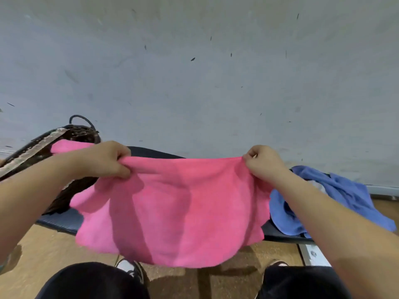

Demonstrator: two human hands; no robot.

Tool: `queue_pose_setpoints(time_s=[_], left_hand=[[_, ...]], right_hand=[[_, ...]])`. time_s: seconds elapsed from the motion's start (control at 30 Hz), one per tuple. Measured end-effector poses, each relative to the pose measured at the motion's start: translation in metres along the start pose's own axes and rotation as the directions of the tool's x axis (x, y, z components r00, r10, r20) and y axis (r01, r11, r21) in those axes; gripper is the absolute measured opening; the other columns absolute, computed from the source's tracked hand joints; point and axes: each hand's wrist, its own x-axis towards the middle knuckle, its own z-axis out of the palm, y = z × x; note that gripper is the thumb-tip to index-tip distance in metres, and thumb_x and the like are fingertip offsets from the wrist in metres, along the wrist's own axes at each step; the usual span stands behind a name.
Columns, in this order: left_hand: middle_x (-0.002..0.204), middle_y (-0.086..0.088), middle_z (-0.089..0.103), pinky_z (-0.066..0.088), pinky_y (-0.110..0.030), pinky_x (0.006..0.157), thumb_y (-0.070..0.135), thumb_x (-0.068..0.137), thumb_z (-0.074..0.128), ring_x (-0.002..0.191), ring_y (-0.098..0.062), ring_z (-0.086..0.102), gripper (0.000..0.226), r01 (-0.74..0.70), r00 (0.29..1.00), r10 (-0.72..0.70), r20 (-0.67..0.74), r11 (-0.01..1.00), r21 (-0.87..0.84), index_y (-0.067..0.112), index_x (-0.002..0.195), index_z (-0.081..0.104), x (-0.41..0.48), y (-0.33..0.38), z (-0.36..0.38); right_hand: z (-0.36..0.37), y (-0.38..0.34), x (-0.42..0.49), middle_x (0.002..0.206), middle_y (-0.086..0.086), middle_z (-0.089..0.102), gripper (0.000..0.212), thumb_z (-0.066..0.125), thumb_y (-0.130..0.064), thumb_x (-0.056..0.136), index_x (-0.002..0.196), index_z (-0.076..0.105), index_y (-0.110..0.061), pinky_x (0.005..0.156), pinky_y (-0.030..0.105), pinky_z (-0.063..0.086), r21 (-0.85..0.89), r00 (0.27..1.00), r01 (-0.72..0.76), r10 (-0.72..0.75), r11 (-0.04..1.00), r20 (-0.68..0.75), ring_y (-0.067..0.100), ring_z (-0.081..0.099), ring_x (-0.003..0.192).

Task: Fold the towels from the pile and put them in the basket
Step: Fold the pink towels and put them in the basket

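Scuffed grey wall (194, 83), fleecy pink towel (172, 212) between left hand (103, 159), right hand (265, 162)

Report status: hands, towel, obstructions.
Both gripping: left hand and right hand hold top corners of pink towel, spread wide, unfolded. At left, basket; at right, blue pile. Nothing in the way.

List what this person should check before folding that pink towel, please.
1. Grip on the top edge: ok; the left hand and right hand each pinch the top edge of the pink towel.
2. Towel spread open: ok; it hangs open between them, with a wavy lower edge.
3. Basket close by: ok; it stands beside the left arm.
4. Room in the basket: cannot tell; its inside is mostly hidden.
5. Pile finished: not ok; blue towels lie on the bench.
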Motion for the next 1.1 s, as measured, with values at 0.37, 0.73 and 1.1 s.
queue_pose_setpoints(time_s=[0.37, 0.73, 1.1], left_hand=[[0.102, -0.003, 0.062, 0.052, -0.038, 0.078, 0.032, 0.077, 0.075, 0.096, -0.031, 0.059, 0.026, 0.136, 0.974, -0.025, -0.226, 0.861, 0.491, 0.027, 0.097, 0.059, 0.139, -0.065, 0.057], [0.155, -0.011, 0.046, 0.037, -0.039, 0.117, 0.038, 0.081, 0.068, 0.143, -0.032, 0.043, 0.065, -0.100, 0.994, 0.107, -0.028, 0.976, 0.193, 0.018, 0.142, 0.056, 0.077, 0.062, 0.142], [0.169, -0.008, -0.025, -0.006, -0.060, 0.126, 0.068, 0.088, 0.055, 0.154, -0.041, -0.024, 0.103, -0.147, 0.967, 0.083, 0.243, 0.955, 0.259, 0.035, 0.164, -0.006, 0.050, 0.131, 0.254]], right_hand=[[0.106, 0.033, 0.090, 0.104, 0.006, 0.061, 0.018, 0.054, -0.034, 0.101, 0.102, 0.067, -0.022, 0.074, 0.036, 0.039, -0.240, 0.997, 0.081, -0.082, 0.967, 0.006, 0.029, 0.058, 0.094], [0.066, 0.055, 0.015, 0.138, 0.013, 0.058, 0.044, 0.053, -0.015, 0.096, 0.140, 0.057, -0.011, 0.103, 0.035, 0.044, 0.004, 0.994, 0.015, -0.016, 1.000, 0.111, 0.030, 0.054, 0.127], [0.047, 0.136, -0.032, 0.120, 0.007, 0.057, 0.030, 0.048, -0.028, 0.103, 0.121, 0.060, -0.006, 0.098, 0.030, 0.038, 0.176, 0.964, -0.228, 0.197, 0.958, 0.176, 0.029, 0.049, 0.126]])
